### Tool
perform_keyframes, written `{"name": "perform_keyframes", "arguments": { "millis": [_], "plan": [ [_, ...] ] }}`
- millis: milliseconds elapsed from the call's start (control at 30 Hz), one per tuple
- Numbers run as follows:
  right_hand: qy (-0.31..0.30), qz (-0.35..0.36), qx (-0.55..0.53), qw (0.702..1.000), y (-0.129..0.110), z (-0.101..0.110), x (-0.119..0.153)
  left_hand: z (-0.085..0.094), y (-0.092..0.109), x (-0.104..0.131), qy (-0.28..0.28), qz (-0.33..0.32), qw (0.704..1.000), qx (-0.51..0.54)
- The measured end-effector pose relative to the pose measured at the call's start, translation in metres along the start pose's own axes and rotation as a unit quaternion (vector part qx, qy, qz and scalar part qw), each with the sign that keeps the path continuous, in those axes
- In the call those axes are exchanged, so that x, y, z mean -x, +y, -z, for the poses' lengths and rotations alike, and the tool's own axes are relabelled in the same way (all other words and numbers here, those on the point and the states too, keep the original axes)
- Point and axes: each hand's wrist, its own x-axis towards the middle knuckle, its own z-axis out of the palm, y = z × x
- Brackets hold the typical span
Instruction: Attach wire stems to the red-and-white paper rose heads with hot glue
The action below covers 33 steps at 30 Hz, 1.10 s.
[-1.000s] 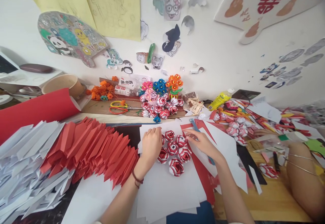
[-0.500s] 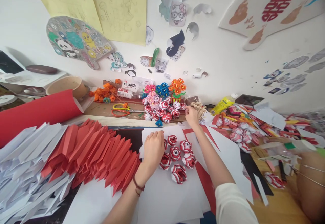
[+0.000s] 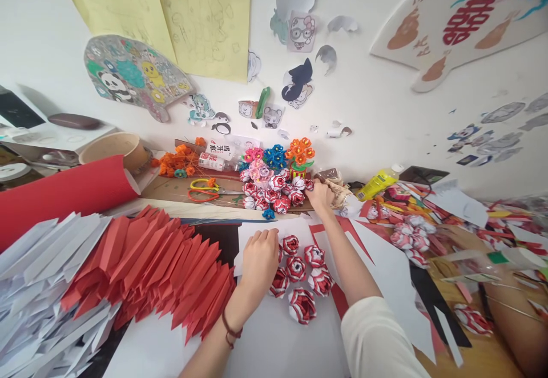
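Note:
On white paper lie several red-and-white paper roses. My left hand is closed, back up, at the left edge of these roses; its fingertips and anything in them are hidden. Farther back, my right hand reaches to the right end of a heap of red-and-white paper roses. Its fingers are closed at a paper rose there, partly covering it. A small blue flower lies in front of the heap.
Folded red strips and white strips are piled at left beside a red paper roll. Scissors lie behind. At right are a yellow bottle, paper scraps and another person's arm.
My right hand has turned and its fingers have closed in at the heap's right end. My left hand stays beside the near roses. The other person's arm has moved among the scraps.

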Motion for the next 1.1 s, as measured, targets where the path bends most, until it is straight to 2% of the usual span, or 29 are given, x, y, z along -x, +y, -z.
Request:
{"name": "perform_keyframes", "arguments": {
  "millis": [200,367,467,533,633,800,933,1100],
  "plan": [
    [0.006,0.022,0.011,1.0,0.016,0.009,0.017,-0.005,-0.001,0.001,0.003,-0.015,1.0,0.001],
    [-0.012,0.006,0.001,1.0,0.0,0.008,0.007,-0.007,-0.003,0.002,0.008,-0.02,1.0,-0.004],
    [0.007,0.0,-0.017,1.0,-0.006,0.01,0.008,-0.006,-0.003,0.002,0.01,-0.021,1.0,-0.006],
    [0.034,0.006,-0.036,0.999,-0.002,0.016,0.016,-0.005,-0.003,0.003,0.01,-0.024,1.0,-0.004],
    [0.084,0.041,-0.08,0.992,0.016,0.029,0.042,-0.005,-0.003,0.003,0.009,-0.027,1.0,-0.001],
    [0.125,0.168,-0.184,0.96,0.047,0.056,0.103,-0.004,-0.005,0.002,0.012,-0.026,1.0,0.009],
    [0.107,0.239,-0.245,0.933,0.057,0.069,0.145,-0.003,-0.008,0.001,0.012,-0.022,1.0,0.012],
    [0.065,0.279,-0.281,0.916,0.056,0.075,0.172,-0.004,-0.01,0.001,0.015,-0.014,1.0,0.01]
  ]
}}
